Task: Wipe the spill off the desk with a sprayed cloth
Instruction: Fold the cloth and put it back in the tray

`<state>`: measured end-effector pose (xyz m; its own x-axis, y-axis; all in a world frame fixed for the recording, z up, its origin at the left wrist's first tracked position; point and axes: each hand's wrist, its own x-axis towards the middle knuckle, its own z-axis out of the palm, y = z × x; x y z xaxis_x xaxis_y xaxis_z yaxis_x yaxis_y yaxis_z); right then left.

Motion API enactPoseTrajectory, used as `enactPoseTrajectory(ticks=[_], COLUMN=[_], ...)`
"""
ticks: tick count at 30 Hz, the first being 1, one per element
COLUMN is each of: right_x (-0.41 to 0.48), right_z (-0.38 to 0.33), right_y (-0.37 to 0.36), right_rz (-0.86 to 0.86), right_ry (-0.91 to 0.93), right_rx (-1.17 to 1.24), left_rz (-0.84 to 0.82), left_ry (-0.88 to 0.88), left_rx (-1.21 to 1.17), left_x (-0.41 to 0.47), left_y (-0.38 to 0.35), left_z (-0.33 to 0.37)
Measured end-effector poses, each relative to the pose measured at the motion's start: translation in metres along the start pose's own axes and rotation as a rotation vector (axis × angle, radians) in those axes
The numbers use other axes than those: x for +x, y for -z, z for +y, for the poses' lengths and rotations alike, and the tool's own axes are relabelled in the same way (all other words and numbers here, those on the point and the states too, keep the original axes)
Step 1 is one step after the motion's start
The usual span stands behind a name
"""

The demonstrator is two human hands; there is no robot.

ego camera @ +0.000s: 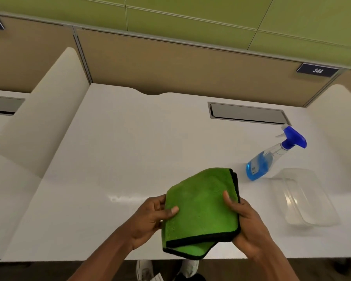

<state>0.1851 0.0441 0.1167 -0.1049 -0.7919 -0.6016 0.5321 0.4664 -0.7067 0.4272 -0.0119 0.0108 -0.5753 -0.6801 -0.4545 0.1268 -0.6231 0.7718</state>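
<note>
**White carrel desk, cloth held up in both hands**

White desk (130,155) boxed in by tan partition panels (180,63) and white side dividers (43,110); green wall above. Number plate (317,70) reading 248 fixed at upper right. Grey recessed cable tray (247,113) set into the desk near the back edge.

Held above the front edge of the desk: green cloth (201,216) with black trim, folded into layers. Left hand (150,218) closed on the cloth's left edge, thumb on top, fingers underneath. Right hand (245,224) clamped on the right edge, thumb on top, fingers wrapped behind.

Faint wet smear (126,198) visible on the desk just left of the left hand, apart from the cloth.

Containers:
- Spray bottle (272,157), clear body, blue trigger head, stood on the desk to the right of the cloth; blue liquid filling roughly the lower half.
- Clear plastic tub (304,199) just beside the bottle, nearer the front edge; looked empty, though hard to tell through the transparent walls.

White shoes (144,268) seen below the desk edge.
</note>
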Motion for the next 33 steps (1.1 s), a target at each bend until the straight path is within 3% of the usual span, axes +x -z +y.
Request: enactPoseTrajectory(ticks=[6,18,22,26,30,33], right_x=[0.0,0.0,0.0,-0.001,-0.012,-0.01], right_z=[-0.005,-0.05,-0.072,-0.094,-0.125,-0.145], right_y=[0.044,0.149,0.195,0.227,0.252,0.271], right_rz=[0.037,0.069,0.028,-0.118,-0.203,-0.221], right_ry=[-0.114,-0.096,-0.116,0.061,0.387,0.567], right_rx=[-0.051,-0.14,-0.33,-0.496,-0.487,-0.513], left_rz=[0.075,0.092,0.112,0.144,0.213,0.199], left_ry=[-0.011,-0.089,-0.084,-0.124,-0.354,-0.417], left_rx=[0.06,0.094,0.189,0.303,0.191,0.191], left_x=[0.015,0.051,0.061,0.069,0.075,0.079], left_y=[-0.024,-0.119,-0.15,-0.181,-0.213,-0.235], left_z=[0.002,0.0,-0.01,-0.013,-0.006,0.001])
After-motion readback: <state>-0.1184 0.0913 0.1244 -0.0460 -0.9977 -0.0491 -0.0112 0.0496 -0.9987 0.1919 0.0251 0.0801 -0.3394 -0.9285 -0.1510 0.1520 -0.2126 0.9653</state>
